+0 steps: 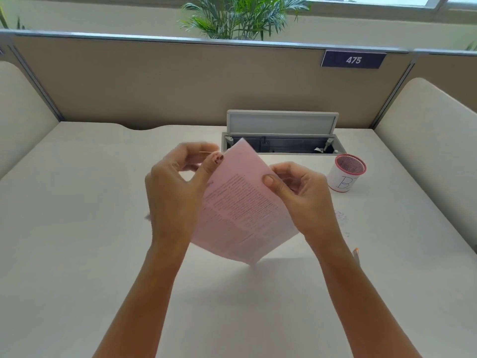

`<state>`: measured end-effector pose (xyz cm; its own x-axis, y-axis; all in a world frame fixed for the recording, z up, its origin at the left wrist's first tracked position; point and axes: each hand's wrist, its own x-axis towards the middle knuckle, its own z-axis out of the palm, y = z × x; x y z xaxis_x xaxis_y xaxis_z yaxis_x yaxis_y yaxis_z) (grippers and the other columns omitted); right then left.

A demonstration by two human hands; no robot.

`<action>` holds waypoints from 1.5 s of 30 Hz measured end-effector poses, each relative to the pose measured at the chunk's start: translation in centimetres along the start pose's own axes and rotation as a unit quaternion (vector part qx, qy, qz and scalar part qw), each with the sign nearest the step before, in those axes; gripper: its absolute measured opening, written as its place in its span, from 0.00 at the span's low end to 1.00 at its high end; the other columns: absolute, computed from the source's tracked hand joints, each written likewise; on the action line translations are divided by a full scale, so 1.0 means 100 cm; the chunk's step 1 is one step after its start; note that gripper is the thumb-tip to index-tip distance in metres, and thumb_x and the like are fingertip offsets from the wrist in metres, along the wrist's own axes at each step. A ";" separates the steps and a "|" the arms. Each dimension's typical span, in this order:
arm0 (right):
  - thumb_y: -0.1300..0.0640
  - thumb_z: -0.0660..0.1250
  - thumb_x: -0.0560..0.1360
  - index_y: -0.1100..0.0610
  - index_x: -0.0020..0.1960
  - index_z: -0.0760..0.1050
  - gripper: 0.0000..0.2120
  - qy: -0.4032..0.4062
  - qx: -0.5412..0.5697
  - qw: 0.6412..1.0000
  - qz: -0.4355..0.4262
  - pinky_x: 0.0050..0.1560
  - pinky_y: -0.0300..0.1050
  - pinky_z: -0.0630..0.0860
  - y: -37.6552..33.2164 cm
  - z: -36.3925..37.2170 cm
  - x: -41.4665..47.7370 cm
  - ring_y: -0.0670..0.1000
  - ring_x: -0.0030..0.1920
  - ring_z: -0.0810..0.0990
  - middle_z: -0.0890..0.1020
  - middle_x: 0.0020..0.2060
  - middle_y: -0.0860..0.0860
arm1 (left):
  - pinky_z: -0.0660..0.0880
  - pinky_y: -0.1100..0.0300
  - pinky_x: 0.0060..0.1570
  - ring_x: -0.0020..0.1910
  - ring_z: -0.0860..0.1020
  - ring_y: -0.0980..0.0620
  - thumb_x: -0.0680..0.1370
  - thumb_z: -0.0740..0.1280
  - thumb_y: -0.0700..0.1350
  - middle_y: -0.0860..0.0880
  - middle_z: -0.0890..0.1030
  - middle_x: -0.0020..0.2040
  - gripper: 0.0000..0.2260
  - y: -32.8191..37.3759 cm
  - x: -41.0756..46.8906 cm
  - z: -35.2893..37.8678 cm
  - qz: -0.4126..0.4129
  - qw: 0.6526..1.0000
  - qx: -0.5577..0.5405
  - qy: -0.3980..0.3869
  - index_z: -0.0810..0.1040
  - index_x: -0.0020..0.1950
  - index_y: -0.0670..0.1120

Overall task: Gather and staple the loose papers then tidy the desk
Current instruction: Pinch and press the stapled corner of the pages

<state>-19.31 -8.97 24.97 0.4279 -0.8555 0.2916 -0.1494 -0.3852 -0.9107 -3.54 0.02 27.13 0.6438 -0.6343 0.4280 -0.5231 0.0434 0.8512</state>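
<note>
While raised, papers (242, 202) between both hands' fingers (273, 183).

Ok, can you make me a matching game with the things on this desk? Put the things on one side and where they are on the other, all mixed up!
Things:
1. pink papers
2. mesh cup
3. cable box lid
4. number sign

Places:
A. on the partition wall, upper right
B. held up between the left hand and the right hand
C. standing on the desk, right of the hands
D. flipped open at the back of the desk

Pairs: 1-B, 2-C, 3-D, 4-A
</note>
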 end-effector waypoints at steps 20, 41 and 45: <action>0.61 0.62 0.78 0.50 0.48 0.67 0.07 0.157 0.082 0.984 -0.012 0.44 0.31 0.78 0.048 0.023 -0.014 0.41 0.49 0.81 0.80 0.48 0.44 | 0.79 0.69 0.41 0.45 0.81 0.57 0.75 0.66 0.49 0.58 0.80 0.48 0.10 -0.084 -0.025 0.028 -0.049 0.992 -0.102 0.047 0.76 0.56 0.52; 0.64 0.54 0.81 0.51 0.51 0.66 0.09 0.095 -0.071 0.985 0.122 0.41 0.31 0.73 0.158 0.083 -0.031 0.44 0.46 0.77 0.77 0.44 0.46 | 0.73 0.71 0.34 0.47 0.77 0.50 0.83 0.53 0.42 0.47 0.77 0.52 0.06 -0.181 -0.066 0.065 -0.204 0.979 0.005 -0.022 0.68 0.57 0.44; 0.63 0.57 0.81 0.51 0.51 0.70 0.07 0.115 -0.058 0.984 0.126 0.37 0.26 0.73 0.156 0.086 -0.012 0.42 0.44 0.78 0.79 0.43 0.44 | 0.71 0.74 0.33 0.42 0.77 0.57 0.82 0.58 0.42 0.50 0.79 0.47 0.08 -0.186 -0.040 0.059 -0.189 0.981 0.030 0.024 0.75 0.58 0.43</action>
<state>-14.44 -10.97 7.93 0.1541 -0.9792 0.1318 -0.3320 -0.1770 -0.9265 0.27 -2.78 7.81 0.8234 -0.5586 0.1001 -0.2722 -0.2340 0.9333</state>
